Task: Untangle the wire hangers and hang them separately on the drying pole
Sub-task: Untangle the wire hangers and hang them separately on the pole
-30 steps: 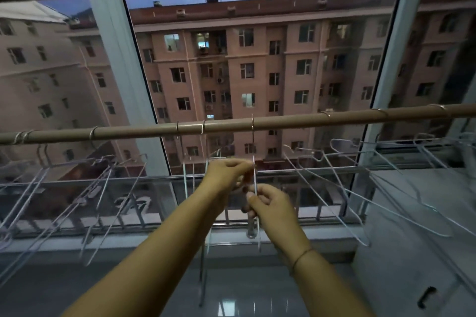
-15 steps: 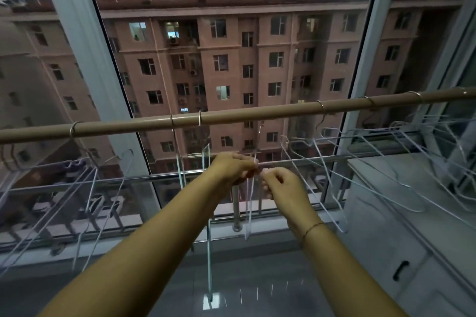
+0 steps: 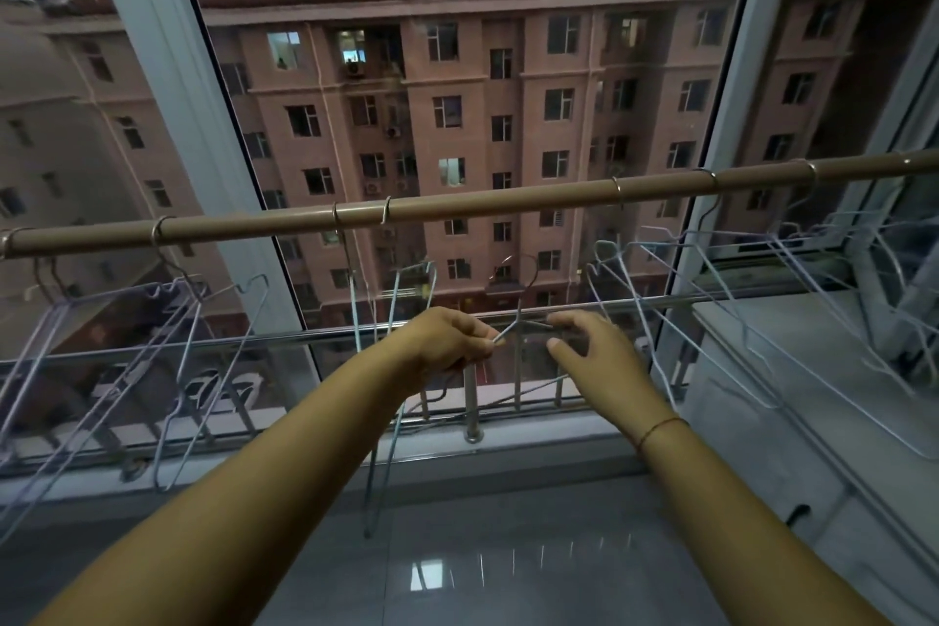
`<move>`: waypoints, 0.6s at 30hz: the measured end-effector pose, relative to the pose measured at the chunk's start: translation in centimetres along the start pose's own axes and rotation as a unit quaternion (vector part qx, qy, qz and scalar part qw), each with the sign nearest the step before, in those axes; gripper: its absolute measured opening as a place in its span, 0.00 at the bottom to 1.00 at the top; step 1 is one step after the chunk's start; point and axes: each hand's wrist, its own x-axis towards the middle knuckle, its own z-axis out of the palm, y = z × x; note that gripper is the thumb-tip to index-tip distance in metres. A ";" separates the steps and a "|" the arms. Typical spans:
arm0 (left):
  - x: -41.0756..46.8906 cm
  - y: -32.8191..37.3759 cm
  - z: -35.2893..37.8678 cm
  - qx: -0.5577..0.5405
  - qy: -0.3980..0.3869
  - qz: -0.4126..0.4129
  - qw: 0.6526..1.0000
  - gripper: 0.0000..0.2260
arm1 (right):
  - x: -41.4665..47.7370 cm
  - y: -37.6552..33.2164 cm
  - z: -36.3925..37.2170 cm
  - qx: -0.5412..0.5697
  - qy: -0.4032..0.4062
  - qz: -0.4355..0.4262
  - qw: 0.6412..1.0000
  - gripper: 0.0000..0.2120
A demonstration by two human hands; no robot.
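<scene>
Hanger [image 3: 514,320] pinched in my L hand [image 3: 449,341] below pole [image 3: 457,207]; R hand [image 3: 592,358] spread beside it, not touching.

My left hand [image 3: 447,343] pinches a wire hanger [image 3: 519,315] below the drying pole [image 3: 508,204] | my right hand [image 3: 594,356] open beside it | other hangers [image 3: 676,300] hang on the pole

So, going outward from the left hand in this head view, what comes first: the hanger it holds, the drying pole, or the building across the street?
1. The hanger: pinched in the left hand, just to its right.
2. The drying pole: above the hands, crossing the window.
3. The building: far beyond the glass, across the street.
</scene>
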 end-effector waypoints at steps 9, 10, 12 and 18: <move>0.1 -0.4 0.9 -0.015 0.062 0.008 0.998 0.06 | -1.4 1.7 -2.8 -0.029 -0.062 0.025 0.997 0.09; 0.2 -0.5 1.1 -0.022 0.071 0.010 0.997 0.06 | -1.6 1.8 -3.0 -0.019 -0.068 0.024 0.997 0.10; 0.3 -0.6 1.7 -0.048 0.107 0.022 0.993 0.05 | -2.1 1.9 -3.4 0.009 -0.068 0.021 0.997 0.10; -0.5 -0.6 4.6 -0.115 0.189 0.095 0.971 0.05 | -4.2 2.0 -3.4 0.171 -0.009 0.080 0.982 0.08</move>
